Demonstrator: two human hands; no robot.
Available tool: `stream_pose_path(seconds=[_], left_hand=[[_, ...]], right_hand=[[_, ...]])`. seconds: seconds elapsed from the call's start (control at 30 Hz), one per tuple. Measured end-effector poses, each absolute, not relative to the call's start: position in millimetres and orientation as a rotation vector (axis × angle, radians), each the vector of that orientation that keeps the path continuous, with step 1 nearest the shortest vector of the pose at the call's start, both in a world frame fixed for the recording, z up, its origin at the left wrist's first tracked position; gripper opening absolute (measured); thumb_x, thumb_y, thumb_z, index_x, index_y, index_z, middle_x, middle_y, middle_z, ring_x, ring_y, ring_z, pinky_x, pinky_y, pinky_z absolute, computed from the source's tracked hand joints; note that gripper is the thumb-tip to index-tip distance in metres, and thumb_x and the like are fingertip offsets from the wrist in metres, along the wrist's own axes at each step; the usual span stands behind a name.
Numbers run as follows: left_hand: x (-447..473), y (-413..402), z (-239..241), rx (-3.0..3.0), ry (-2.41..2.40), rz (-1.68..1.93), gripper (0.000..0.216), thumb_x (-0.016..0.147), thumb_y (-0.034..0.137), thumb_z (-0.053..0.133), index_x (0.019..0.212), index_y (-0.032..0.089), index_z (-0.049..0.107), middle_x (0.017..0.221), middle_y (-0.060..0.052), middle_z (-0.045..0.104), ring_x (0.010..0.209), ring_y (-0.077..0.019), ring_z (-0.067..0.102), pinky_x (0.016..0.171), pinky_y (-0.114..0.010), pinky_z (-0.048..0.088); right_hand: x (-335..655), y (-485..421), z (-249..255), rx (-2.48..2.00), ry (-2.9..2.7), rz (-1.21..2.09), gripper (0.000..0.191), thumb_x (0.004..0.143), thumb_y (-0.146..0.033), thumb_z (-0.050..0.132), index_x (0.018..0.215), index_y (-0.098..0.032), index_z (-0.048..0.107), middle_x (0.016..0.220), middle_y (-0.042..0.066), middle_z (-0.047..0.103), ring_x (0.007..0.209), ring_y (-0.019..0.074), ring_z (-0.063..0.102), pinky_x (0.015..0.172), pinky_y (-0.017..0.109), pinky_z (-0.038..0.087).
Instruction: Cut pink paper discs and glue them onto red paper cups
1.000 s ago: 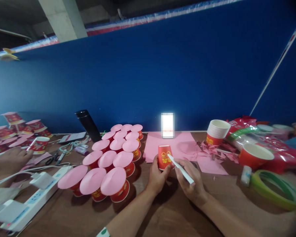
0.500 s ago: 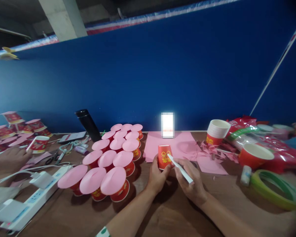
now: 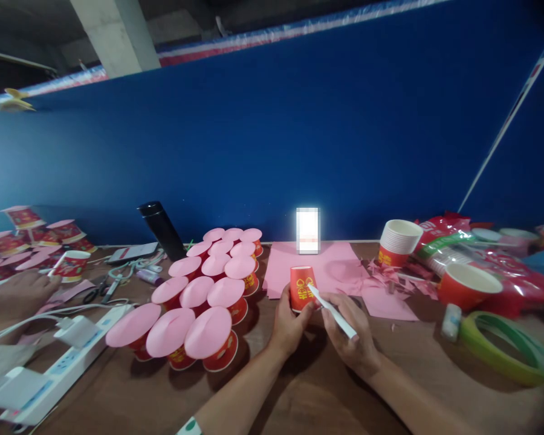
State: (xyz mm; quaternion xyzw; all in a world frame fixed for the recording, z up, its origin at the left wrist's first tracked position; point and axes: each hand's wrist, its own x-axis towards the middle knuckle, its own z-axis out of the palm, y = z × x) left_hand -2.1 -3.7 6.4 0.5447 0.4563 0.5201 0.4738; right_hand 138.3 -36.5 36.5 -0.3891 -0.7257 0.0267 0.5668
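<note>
An upside-down red paper cup (image 3: 301, 286) with gold print stands on pink paper (image 3: 333, 270) near the table's middle. My left hand (image 3: 286, 329) is closed round the cup's left side. My right hand (image 3: 351, 332) grips a white pen (image 3: 333, 312) whose tip touches the cup's lower right edge.
Several inverted red cups with pink paper discs (image 3: 199, 299) fill the table to the left. A stack of white-lined cups (image 3: 399, 241), a red bowl (image 3: 468, 285), plastic bags, a green ring (image 3: 503, 350) and a glue stick (image 3: 451, 320) lie right. A power strip (image 3: 57, 362), scissors, a black flask (image 3: 162, 229) and another person's hand (image 3: 20, 296) are left.
</note>
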Motion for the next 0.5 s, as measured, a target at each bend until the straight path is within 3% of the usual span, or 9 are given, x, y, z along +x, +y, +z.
stream_pose_path(seconds=[0.5], left_hand=[[-2.7, -3.2, 7.8, 1.352, 1.15, 1.27, 0.057, 0.074, 0.034, 0.068, 0.123, 0.016, 0.045, 0.11, -0.01, 0.064, 0.096, -0.0226, 0.062, 0.084, -0.034, 0.048]], right_hand=[[141.8, -34.8, 29.5, -0.923, -1.706, 0.084, 0.018, 0.087, -0.017, 0.046, 0.101, -0.019, 0.058, 0.087, 0.007, 0.064, 0.079, 0.0194, 0.062, 0.072, 0.033, 0.05]])
